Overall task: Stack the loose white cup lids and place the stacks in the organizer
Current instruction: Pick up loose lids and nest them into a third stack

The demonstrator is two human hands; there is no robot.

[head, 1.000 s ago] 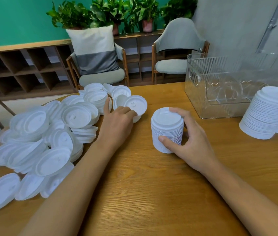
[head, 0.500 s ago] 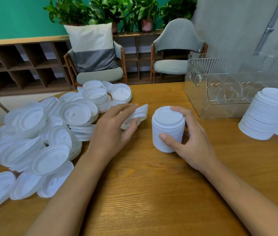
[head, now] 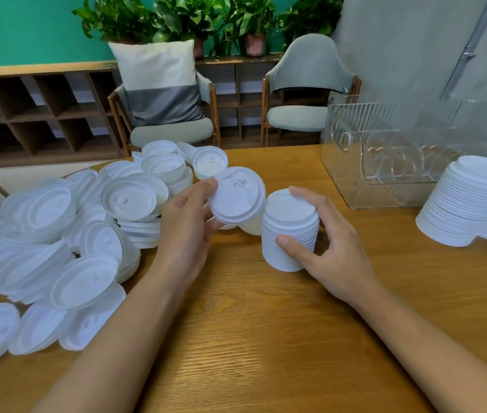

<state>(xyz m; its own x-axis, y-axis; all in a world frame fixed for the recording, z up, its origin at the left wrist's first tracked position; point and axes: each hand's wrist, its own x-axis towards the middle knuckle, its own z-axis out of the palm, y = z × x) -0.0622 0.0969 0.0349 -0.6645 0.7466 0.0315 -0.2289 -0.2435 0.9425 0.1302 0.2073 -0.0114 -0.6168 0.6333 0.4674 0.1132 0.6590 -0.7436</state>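
Few nested lids [head: 236,198], light, thin, bendy: left hand [head: 185,234] pinches rim, just left of stack [head: 290,216]; right hand [head: 331,248] clasps stack's sides.

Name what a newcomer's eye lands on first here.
A sprawling heap of loose white lids covers the left of the table. At centre, the left hand holds a few lids beside the upright stack gripped by the right hand. The clear organizer stands behind, far right.
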